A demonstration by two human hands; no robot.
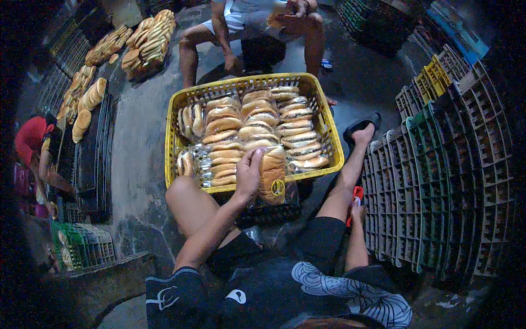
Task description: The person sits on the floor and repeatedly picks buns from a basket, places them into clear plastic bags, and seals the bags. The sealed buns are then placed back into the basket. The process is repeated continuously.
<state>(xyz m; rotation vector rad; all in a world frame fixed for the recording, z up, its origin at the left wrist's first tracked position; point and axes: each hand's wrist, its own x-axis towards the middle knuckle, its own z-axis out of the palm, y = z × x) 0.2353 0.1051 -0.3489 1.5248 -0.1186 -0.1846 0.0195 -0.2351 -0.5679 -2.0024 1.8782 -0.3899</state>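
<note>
My left hand (249, 171) is closed on the top of a clear plastic bag with a browned bread loaf (273, 170) in it. The bagged loaf hangs upright at the near side of a yellow plastic crate (323, 93) and bears a round yellow and black mark. Rows of bagged filled buns (223, 116) fill the crate between my knees. Beside my right thigh, my right hand (357, 208) is wrapped round a red hand tool (356, 198). Its kind is too small and dark to make out.
Tall stacks of plastic crates (433, 181) stand close on my right. Another person (235, 33) sits across the yellow crate. To the left, a person in red (33, 140) bends by dark trays (94, 170). Bread piles (150, 44) lie far left, and a green crate (82, 244) stands nearer.
</note>
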